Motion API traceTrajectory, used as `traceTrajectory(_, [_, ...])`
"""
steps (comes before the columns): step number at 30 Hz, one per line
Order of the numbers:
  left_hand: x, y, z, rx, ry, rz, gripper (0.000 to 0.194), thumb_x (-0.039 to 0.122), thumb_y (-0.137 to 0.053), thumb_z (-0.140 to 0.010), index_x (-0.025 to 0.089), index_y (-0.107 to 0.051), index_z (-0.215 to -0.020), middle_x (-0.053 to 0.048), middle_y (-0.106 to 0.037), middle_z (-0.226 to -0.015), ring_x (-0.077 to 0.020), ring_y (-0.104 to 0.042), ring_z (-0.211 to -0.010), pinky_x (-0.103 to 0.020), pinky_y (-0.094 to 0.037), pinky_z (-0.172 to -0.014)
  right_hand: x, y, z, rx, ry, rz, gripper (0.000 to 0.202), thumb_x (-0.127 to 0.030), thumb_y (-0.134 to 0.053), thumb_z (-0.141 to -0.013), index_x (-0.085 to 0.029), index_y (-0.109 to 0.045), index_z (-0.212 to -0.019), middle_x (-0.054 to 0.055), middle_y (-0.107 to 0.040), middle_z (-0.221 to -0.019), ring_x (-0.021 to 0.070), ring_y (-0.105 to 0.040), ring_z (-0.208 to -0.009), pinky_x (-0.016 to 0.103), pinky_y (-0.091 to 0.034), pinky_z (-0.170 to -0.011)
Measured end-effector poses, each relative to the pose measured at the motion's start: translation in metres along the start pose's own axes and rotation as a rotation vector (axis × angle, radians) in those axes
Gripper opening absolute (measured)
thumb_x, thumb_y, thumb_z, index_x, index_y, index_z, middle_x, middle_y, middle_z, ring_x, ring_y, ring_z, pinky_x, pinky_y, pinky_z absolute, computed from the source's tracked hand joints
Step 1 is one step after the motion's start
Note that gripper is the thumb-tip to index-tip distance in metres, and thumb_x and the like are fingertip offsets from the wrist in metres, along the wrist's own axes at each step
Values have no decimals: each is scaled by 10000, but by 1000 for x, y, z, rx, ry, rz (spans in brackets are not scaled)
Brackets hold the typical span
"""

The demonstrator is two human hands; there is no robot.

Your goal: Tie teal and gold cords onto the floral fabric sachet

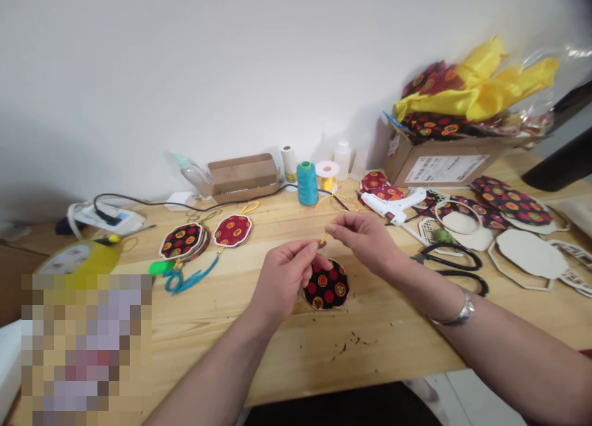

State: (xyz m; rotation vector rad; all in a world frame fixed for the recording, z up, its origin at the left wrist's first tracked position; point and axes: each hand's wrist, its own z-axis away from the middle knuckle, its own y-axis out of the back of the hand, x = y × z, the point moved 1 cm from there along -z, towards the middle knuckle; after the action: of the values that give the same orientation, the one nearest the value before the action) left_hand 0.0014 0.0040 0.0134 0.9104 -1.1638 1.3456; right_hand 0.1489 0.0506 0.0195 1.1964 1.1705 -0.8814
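My left hand (287, 269) is closed in a pinch on the lower end of a short yellow cord (324, 236), at the middle of the table. Slightly higher, my right hand (363, 238) pinches the cord's upper end between thumb and fingers. Just below my fingers is a black fabric-covered pendant (329, 288) with red and orange flowers and a pale scalloped edge. My left fingers partly cover its top, and I cannot tell whether the cord is joined to it.
Left lie finished pendants (234, 230) with blue tassels (192, 281). A teal thread cone (307, 184) and yellow spool (327, 178) stand behind. To the right are a white glue gun (393, 204), black-handled scissors (456, 267), pale cut-outs (531, 256) and a fabric-filled cardboard box (444, 161).
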Motion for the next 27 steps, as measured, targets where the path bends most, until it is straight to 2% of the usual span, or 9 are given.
traceTrajectory(4, [3, 1, 1, -19, -26, -117, 240, 372, -596, -761, 147, -679, -752, -43, -658, -625, -55, -332, -422, -214, -230, -418, 2, 4, -3, 10, -14, 12, 214, -341, -608, -706, -152, -582, -609, -32, -471, -551, 75, -350, -516, 241, -306, -509])
traceTrajectory(8, [9, 0, 4, -14, -139, -282, 201, 321, -584, -777, 169, -675, -680, -26, -651, -629, -95, -475, -520, -227, -366, -527, 2, 7, -4, -1, -32, 9, 203, -344, -625, -700, -148, -612, -647, -41, -459, -524, 68, -341, -493, 238, -288, -489])
traceTrajectory(11, [12, -2, 6, 46, -314, -331, 136, 249, -618, -748, 182, -684, -651, -48, -670, -813, -161, -582, -770, -261, -427, -698, 0, 8, -4, -27, -29, 21, 202, -342, -622, -706, -149, -619, -648, -45, -448, -508, 66, -344, -491, 236, -287, -488])
traceTrajectory(14, [14, -2, 8, 88, -412, -261, 120, 195, -637, -719, 178, -672, -605, -71, -648, -984, -193, -572, -919, -272, -425, -747, 1, 7, -4, -66, -39, 30, 203, -333, -602, -725, -146, -620, -647, -43, -459, -506, 65, -363, -488, 236, -305, -496])
traceTrajectory(18, [15, 3, 6, 123, -338, 47, 160, 201, -574, -758, 167, -623, -609, -59, -672, -857, -109, -540, -608, -253, -409, -583, 5, 6, -4, -205, -45, 140, 200, -300, -546, -769, -142, -633, -683, 5, -572, -600, 98, -488, -551, 251, -385, -554])
traceTrajectory(20, [16, 8, 3, 159, -301, 187, 172, 207, -554, -762, 165, -582, -598, -33, -654, -720, -84, -484, -510, -230, -375, -508, 5, 7, -1, -323, 3, 312, 187, -303, -588, -743, -148, -662, -817, 45, -637, -765, 139, -554, -666, 282, -428, -631])
traceTrajectory(22, [17, 12, -2, 228, -289, 269, 172, 198, -561, -744, 162, -554, -575, -8, -604, -608, -84, -487, -514, -207, -356, -481, 4, 8, 5, -451, 131, 507, 430, -358, -679, -664, -162, -625, -1044, 89, -622, -1002, 201, -564, -858, 331, -443, -743])
traceTrajectory(25, [17, 15, -8, 324, -265, 323, 147, 197, -582, -715, 157, -547, -578, 8, -559, -564, -83, -492, -530, -190, -345, -465, 1, 5, 19, -587, 344, 711, 849, -447, -739, -564, -168, -425, -1302, 137, -499, -1226, 281, -459, -1084, 407, -404, -873])
traceTrajectory(27, [16, 15, -10, 344, -256, 332, 135, 208, -588, -711, 157, -546, -593, 10, -560, -574, -77, -479, -513, -189, -336, -454, -1, 2, 28, -597, 410, 802, 886, -447, -719, -576, -163, -367, -1337, 149, -484, -1233, 301, -429, -1100, 444, -382, -893])
